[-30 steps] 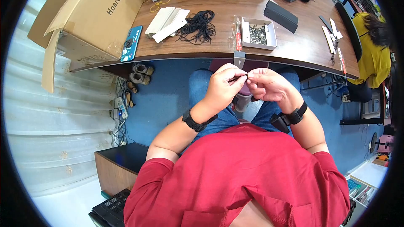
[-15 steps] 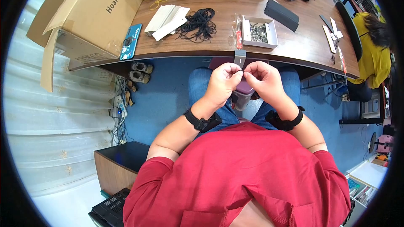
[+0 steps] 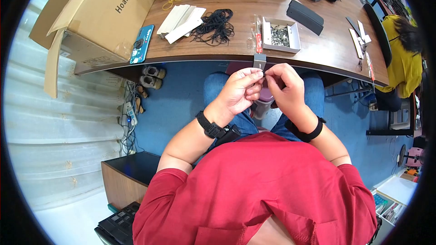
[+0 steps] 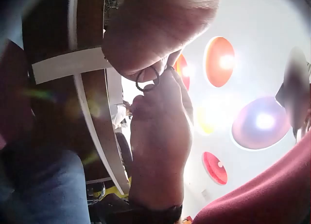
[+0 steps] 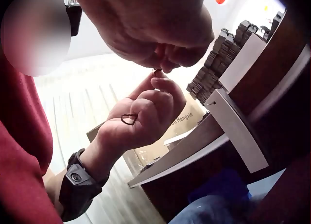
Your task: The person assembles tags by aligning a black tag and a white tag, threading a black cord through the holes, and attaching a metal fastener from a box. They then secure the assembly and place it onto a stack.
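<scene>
Both hands meet in front of the desk edge, fingertips almost together. My left hand point(image 3: 236, 91) pinches a thin black cord point(image 5: 156, 70) between thumb and index finger, its other fingers curled toward the palm. Part of the cord makes a small loop point(image 5: 128, 119) against the left palm in the right wrist view. My right hand point(image 3: 287, 86) pinches the cord from the other side, with the back of the hand turned up. In the left wrist view a round loop point(image 4: 147, 79) shows at the fingertips. The fingers hide most of the cord.
A grey strip point(image 3: 259, 61) juts over the desk edge just beyond the hands. On the desk lie a tangle of black cords point(image 3: 213, 27), white strips point(image 3: 182, 23), a white box point(image 3: 294, 44) of small dark parts and a dark grey block point(image 3: 305, 17). A large carton point(image 3: 104, 22) stands left.
The hands first turned inward together, fingertips meeting. Now the left hand has rolled palm up, and the right hand has risen slightly with its back upward. Both keep pinching at the cord.
</scene>
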`<control>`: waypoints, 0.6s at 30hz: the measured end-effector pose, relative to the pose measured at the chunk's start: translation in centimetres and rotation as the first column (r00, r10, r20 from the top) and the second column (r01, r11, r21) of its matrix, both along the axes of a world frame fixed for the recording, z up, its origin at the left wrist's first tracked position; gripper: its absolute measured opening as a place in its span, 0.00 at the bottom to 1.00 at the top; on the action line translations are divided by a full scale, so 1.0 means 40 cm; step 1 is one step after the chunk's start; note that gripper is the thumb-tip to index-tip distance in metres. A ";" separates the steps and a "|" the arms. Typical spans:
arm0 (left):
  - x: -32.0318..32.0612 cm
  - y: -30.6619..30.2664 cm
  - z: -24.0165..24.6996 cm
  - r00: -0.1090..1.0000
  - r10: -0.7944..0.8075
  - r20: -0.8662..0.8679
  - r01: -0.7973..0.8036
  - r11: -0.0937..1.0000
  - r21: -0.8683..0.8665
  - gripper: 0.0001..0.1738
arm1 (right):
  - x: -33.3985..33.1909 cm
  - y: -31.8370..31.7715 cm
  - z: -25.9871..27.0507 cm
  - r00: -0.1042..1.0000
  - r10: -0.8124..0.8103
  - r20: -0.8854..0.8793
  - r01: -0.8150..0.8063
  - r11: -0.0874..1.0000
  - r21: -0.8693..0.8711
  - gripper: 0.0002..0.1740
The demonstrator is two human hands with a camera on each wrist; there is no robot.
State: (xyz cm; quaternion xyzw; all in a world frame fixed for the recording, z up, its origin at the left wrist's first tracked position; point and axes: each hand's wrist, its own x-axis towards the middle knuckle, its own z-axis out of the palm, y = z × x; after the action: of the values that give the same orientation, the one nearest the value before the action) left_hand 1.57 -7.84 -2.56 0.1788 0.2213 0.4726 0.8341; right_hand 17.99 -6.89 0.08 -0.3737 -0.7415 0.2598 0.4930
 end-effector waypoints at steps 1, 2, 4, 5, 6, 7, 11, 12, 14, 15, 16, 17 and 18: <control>0.001 0.000 0.000 1.000 0.010 0.006 -0.010 1.000 0.002 0.06 | 0.000 0.001 -0.001 1.000 -0.006 -0.002 0.006 0.999 0.034 0.07; 0.001 0.000 0.003 1.000 0.023 0.004 -0.023 1.000 0.010 0.06 | 0.001 0.001 -0.003 1.000 -0.012 -0.003 0.012 0.998 0.067 0.07; 0.003 0.000 0.009 0.999 0.049 0.002 -0.049 0.998 0.026 0.05 | 0.000 -0.004 -0.017 0.991 0.007 -0.131 -0.018 0.996 -0.082 0.08; 0.006 -0.002 0.007 0.994 0.088 -0.059 -0.085 0.995 0.051 0.05 | 0.000 -0.006 -0.022 0.981 0.009 -0.196 -0.040 0.987 -0.154 0.08; 0.010 -0.006 0.005 0.985 0.127 -0.118 -0.118 0.990 0.078 0.05 | -0.001 -0.005 -0.023 0.981 0.000 -0.192 -0.032 0.987 -0.160 0.07; 0.013 -0.008 0.003 0.970 0.166 -0.176 -0.149 0.983 0.107 0.05 | -0.003 -0.005 -0.023 0.982 -0.009 -0.188 -0.023 0.986 -0.166 0.07; 0.021 -0.013 0.018 0.894 0.284 -0.347 -0.211 0.949 0.235 0.05 | 0.009 0.002 -0.013 0.999 -0.042 -0.029 0.040 0.997 -0.065 0.05; 0.020 -0.013 0.023 0.841 0.334 -0.426 -0.211 0.927 0.310 0.05 | 0.012 0.002 -0.012 0.998 -0.058 -0.019 0.056 0.996 -0.065 0.05; 0.018 -0.011 0.019 0.735 0.431 -0.524 -0.193 0.873 0.448 0.04 | 0.017 0.000 -0.008 0.996 -0.088 0.002 0.088 0.994 -0.065 0.05; 0.017 -0.008 0.009 0.689 0.478 -0.544 -0.180 0.841 0.510 0.04 | 0.019 -0.003 -0.005 0.996 -0.086 0.021 0.087 0.995 -0.056 0.05; 0.017 -0.006 0.004 0.642 0.524 -0.560 -0.161 0.806 0.570 0.04 | 0.021 -0.007 -0.002 0.996 -0.084 0.040 0.086 0.995 -0.046 0.05; 0.012 -0.006 0.005 0.602 0.521 -0.604 -0.097 0.799 0.593 0.04 | 0.022 -0.008 0.000 0.995 -0.083 0.059 0.085 0.996 -0.036 0.06; 0.005 -0.006 0.009 0.559 0.520 -0.645 -0.030 0.791 0.612 0.04 | 0.023 -0.008 0.000 0.996 -0.078 0.052 0.080 0.996 -0.035 0.05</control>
State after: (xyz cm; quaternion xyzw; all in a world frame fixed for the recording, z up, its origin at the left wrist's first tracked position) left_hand 1.76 -8.08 -2.22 0.5538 0.4498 0.5160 0.4740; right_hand 18.92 -7.21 0.07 -0.4183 -0.7332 0.2443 0.4772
